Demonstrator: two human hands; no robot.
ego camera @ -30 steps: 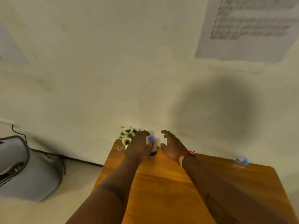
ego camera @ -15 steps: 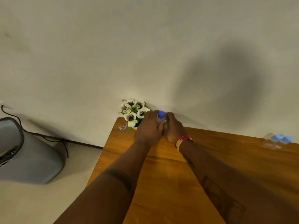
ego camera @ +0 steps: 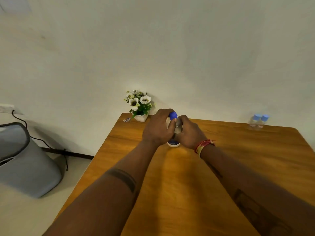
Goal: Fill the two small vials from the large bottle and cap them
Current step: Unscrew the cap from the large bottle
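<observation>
Fingers of left hand [ego camera: 157, 128] and right hand [ego camera: 189, 133] curl around the large bottle [ego camera: 177, 126], upright on the table [ego camera: 238, 159], two small vials [ego camera: 258, 121] well apart at 2 o'clock near the far edge.

large bottle [ego camera: 177, 126]: both hands are covering most of it near the frame's centre, leaving only the blue cap, a strip of clear wall and the base showing.
left hand [ego camera: 157, 129]: its fingertips are disappearing round the bottle's far side.
right hand [ego camera: 189, 132]: its fingers are hiding behind the bottle too.
two small vials [ego camera: 258, 121]: sitting far right, too small and blurred to judge any contents.
small packet [ego camera: 126, 119]: lying beside the flower pot, too tiny to identify.
grey appliance [ego camera: 22, 160]: the left edge is cutting it off.
</observation>
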